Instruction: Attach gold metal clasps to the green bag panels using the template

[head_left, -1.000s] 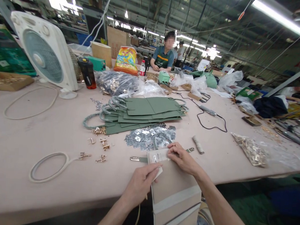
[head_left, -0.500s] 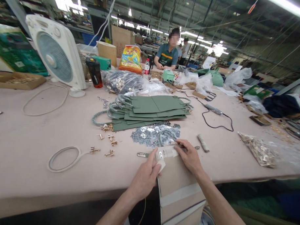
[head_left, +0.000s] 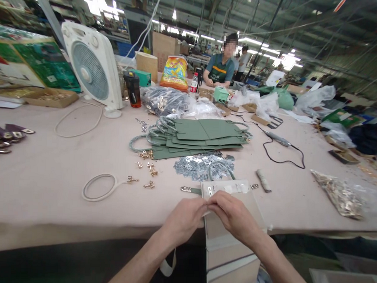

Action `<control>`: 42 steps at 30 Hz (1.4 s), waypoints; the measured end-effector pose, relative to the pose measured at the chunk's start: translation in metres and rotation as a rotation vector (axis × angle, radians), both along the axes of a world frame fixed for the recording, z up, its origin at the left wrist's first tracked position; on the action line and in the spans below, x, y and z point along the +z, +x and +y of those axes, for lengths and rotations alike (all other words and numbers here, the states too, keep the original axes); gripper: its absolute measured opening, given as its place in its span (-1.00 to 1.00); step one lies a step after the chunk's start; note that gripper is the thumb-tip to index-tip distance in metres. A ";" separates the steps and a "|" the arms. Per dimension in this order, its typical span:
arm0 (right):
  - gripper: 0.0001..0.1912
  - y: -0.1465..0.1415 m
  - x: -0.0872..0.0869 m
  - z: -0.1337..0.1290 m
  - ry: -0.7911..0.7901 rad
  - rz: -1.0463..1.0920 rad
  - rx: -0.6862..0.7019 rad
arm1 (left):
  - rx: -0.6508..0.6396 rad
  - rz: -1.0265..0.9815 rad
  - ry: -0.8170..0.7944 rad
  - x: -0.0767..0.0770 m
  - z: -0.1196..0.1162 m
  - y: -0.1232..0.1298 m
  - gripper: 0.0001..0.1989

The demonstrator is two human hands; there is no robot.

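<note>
My left hand [head_left: 187,215] and my right hand [head_left: 231,211] meet over the upper left part of a beige panel [head_left: 230,186] at the table's front edge. The fingers of both are pressed together; what they pinch is hidden. A green strap with a metal end [head_left: 186,189] sticks out to the panel's left, and another metal end [head_left: 254,186] shows at its right. Behind it lie a heap of small metal plates [head_left: 190,168] and a stack of green panels [head_left: 204,130] with looped handles. Gold fittings [head_left: 149,184] and a pale strap ring [head_left: 99,188] lie to the left.
A white fan [head_left: 92,68], a dark bottle [head_left: 133,89] and a bag of parts [head_left: 165,101] stand farther back. To the right are a grey roll [head_left: 263,180], a corded tool [head_left: 278,139] and a bag of fittings [head_left: 338,196]. Across the table sits a person [head_left: 220,70].
My right hand has moved left and down from the panel's top edge to meet my left hand. The view has shifted, with purple straps now showing at the left.
</note>
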State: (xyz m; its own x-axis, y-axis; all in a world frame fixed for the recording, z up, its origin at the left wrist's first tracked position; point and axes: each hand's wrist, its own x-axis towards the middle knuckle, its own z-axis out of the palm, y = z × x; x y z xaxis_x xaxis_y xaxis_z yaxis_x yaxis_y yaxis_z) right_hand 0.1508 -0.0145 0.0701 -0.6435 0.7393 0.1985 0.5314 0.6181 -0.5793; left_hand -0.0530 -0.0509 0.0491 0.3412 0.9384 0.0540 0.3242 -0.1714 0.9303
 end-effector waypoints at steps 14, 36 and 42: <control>-0.79 0.007 -0.025 0.039 -0.175 0.138 -0.220 | 0.341 -0.008 -0.169 -0.026 0.010 -0.006 -0.75; -0.78 -0.013 -0.055 0.014 0.160 0.330 -0.535 | 0.443 0.001 -0.203 -0.025 0.021 0.032 -0.85; -0.05 0.016 -0.101 -0.075 0.362 0.012 -0.595 | 0.318 -0.036 -0.118 0.003 0.022 0.051 -0.88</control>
